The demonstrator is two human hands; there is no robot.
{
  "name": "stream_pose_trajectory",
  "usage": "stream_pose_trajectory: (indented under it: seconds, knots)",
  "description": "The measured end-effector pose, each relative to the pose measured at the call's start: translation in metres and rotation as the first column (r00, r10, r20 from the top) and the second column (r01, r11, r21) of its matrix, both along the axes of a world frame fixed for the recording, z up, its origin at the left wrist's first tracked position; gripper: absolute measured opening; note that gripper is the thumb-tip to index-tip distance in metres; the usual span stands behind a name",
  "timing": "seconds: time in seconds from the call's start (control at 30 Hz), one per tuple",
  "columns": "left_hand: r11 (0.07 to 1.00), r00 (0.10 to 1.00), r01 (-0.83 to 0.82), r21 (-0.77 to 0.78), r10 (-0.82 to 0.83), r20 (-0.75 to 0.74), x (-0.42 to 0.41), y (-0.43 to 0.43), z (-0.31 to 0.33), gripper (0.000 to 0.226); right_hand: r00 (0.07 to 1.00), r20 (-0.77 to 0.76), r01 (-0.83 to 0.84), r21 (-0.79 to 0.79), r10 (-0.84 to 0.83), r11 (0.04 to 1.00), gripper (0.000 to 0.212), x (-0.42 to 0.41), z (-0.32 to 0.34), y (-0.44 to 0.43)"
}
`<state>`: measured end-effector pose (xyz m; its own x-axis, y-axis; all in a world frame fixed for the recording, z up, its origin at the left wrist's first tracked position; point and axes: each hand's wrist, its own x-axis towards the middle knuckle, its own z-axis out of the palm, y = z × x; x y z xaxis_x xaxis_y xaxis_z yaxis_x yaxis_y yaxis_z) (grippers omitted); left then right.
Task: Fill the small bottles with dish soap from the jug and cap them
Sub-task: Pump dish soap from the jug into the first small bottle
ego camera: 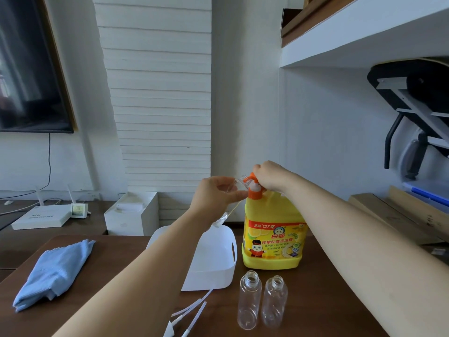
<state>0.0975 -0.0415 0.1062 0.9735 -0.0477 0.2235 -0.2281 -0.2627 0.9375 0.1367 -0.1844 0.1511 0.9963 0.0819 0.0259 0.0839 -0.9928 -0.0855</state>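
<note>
- Your held bottle (239,181) is up in the air, tilted so its open mouth meets the spout of the pump head (255,190) on the jug (272,239). The tilt seems meant to let soap run down the inside wall rather than drip outside.
- Your left hand (216,198) has fingers and thumb curled round that bottle's body, gripping it at the spout.
- Your right hand (269,177) sits closed over the top of the pump head, placed to press down; the jug's own weight likely keeps it steady on the table (109,251).
- The two empty bottles (250,302) stand upright and uncapped just in front of the jug, side by side, ready for their turn.
- The spray caps (189,314) with their dip tubes lie near the table's front edge, apart from the bottles, so capping is not yet done.
- The white tub (233,251) sits just left of the jug, partly under the held bottle, and could catch drips.
- The blue cloth (56,273) lies folded far left, handy for spills.
</note>
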Motion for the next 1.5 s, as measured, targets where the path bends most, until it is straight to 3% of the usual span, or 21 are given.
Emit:
stream_pose_trajectory:
  seconds: [0.17,0.63,0.77,0.97,1.03,1.23,1.37,1.5]
  knots:
    - [0.999,1.0,-0.003,0.035,0.002,0.018,0.001,0.001,0.004,0.056,1.0,0.015,0.008,-0.075,-0.007,0.997,0.039,-0.002,0.002,0.002]
    - [0.999,1.0,-0.02,0.026,0.02,-0.004,0.0,0.0,-0.006,0.056,1.0,0.022,0.007,-0.127,-0.004,0.992,0.03,0.006,-0.012,0.001]
    - [1.0,1.0,-0.003,-0.021,0.003,-0.009,-0.002,-0.001,0.0,0.056,1.0,-0.02,0.012,-0.092,-0.014,0.996,0.037,-0.001,0.0,0.001]
    - [1.0,1.0,-0.011,0.017,0.011,0.027,0.0,0.0,0.006,0.057,1.0,-0.003,0.031,0.081,-0.031,0.996,0.017,-0.001,0.003,-0.001]
    - [1.0,1.0,-0.013,0.025,0.012,0.029,0.001,0.001,0.005,0.057,1.0,0.028,0.009,0.128,-0.013,0.992,0.025,-0.002,0.001,0.001]
    - [1.0,1.0,-0.011,0.004,0.011,0.022,0.003,0.001,0.0,0.055,1.0,0.023,0.01,0.037,-0.011,0.999,0.009,-0.003,-0.003,0.0]
    - [0.999,1.0,-0.006,0.032,0.005,0.011,0.002,0.002,-0.005,0.054,0.999,0.029,0.029,-0.023,-0.029,0.999,0.028,0.001,-0.011,-0.002]
    - [1.0,1.0,-0.013,0.018,0.013,-0.005,0.0,0.003,-0.007,0.055,1.0,0.016,0.001,-0.092,0.001,0.996,0.034,0.002,-0.009,0.0]
